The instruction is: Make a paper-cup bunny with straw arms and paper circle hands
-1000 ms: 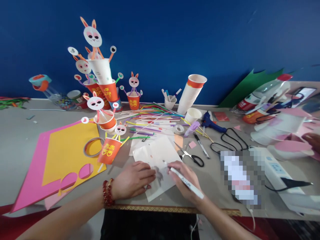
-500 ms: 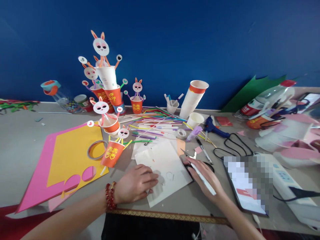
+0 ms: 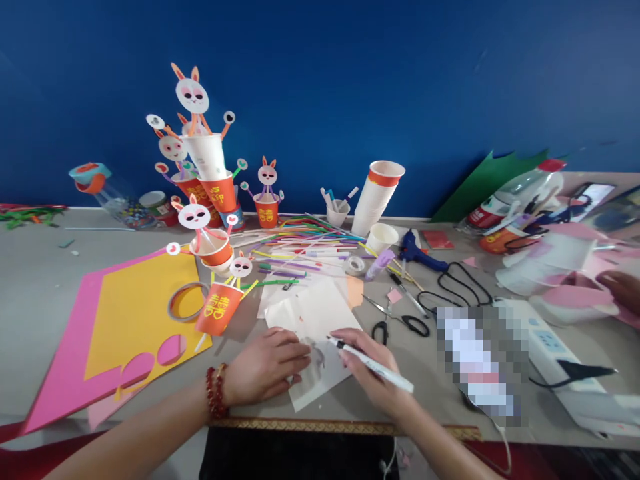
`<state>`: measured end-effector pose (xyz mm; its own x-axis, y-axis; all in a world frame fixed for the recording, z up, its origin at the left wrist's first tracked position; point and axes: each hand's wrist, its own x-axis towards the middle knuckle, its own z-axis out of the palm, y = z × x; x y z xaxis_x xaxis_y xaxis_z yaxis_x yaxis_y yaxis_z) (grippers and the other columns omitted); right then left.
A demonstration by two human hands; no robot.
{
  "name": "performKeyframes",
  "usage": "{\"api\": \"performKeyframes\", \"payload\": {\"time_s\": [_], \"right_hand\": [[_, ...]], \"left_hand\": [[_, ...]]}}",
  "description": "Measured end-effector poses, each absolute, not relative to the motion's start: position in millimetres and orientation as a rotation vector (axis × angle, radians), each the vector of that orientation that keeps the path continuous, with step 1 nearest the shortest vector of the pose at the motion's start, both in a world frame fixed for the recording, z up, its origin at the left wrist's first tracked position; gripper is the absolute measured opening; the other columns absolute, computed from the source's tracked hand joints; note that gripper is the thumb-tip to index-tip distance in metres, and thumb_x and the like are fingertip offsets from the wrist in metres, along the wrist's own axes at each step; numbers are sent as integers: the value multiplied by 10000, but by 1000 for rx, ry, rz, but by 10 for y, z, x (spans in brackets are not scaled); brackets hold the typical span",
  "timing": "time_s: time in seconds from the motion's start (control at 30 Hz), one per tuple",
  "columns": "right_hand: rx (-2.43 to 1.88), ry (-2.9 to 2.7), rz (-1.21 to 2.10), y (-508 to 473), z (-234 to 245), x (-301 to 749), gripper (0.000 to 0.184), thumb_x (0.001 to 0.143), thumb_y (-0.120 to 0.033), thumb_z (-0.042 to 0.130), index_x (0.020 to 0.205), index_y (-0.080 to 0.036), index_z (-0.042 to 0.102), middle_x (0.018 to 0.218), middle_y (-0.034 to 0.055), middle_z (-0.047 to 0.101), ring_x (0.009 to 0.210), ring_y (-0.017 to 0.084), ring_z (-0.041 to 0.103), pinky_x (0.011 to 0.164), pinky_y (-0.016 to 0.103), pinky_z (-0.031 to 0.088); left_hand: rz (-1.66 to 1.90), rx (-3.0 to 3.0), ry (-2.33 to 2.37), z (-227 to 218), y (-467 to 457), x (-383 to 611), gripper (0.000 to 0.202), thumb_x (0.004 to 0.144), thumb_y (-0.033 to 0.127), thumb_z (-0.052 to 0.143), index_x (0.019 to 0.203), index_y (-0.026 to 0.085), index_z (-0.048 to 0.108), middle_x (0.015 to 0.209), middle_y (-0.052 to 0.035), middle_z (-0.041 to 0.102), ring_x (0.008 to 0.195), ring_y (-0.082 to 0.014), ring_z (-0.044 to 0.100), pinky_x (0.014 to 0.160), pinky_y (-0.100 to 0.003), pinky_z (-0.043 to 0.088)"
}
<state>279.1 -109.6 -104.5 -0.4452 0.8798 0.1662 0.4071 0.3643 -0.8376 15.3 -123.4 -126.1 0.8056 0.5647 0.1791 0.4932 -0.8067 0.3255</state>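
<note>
Black-handled scissors (image 3: 399, 318), blue glue gun (image 3: 416, 251), coloured straws (image 3: 300, 240), stacked paper cups (image 3: 373, 200)

A deep blue wall (image 3: 320, 80), matte and evenly lit, fills the upper half of the view. It meets a grey counter (image 3: 35, 287) along a pale line. The counter's near edge carries a gold patterned trim (image 3: 325, 424), with red cloth (image 3: 15, 459) showing below at both corners. Shadows are soft.

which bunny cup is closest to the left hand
The tilted orange cup beside the tape ring, just beyond the left hand; the others stand farther back.
</note>
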Motion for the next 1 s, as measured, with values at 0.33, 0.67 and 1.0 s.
{"api": "performKeyframes", "payload": {"time_s": [0.33, 0.67, 1.0], "right_hand": [[-1168, -1767, 1196, -1130, -1261, 2641, 27, 856, -221, 553, 869, -198, 556, 671, -22, 573, 563, 125, 496, 513, 221, 403], [-1118, -1596, 1218, -1143, -1348, 2695, 132, 932, -335, 525, 951, -208, 557, 670, -2, 607, 578, 151, 555, 518, 238, 442], [-944, -1884, 851, -1395, -914, 2603, 76, 809, -183, 569, 819, -240, 618, 667, 16, 674, 599, 173, 650, 547, 243, 499]], "left_hand": [[434, 2727, 832, -1234, -1232, 174, 344, 932, 264, 525, 1268, 198, 554, 1261, -83, 654, 1119, -248, 536, 988, -413, 417], [479, 2716, 847, -1224, -1218, 187, 241, 942, 294, 525, 1162, 220, 590, 1222, -73, 668, 1090, -235, 561, 958, -397, 420], [756, 2380, 977, -1007, -1257, 337, 138, 948, 206, 471, 870, 189, 584, 841, -51, 684, 834, -178, 591, 767, -298, 457]]}}
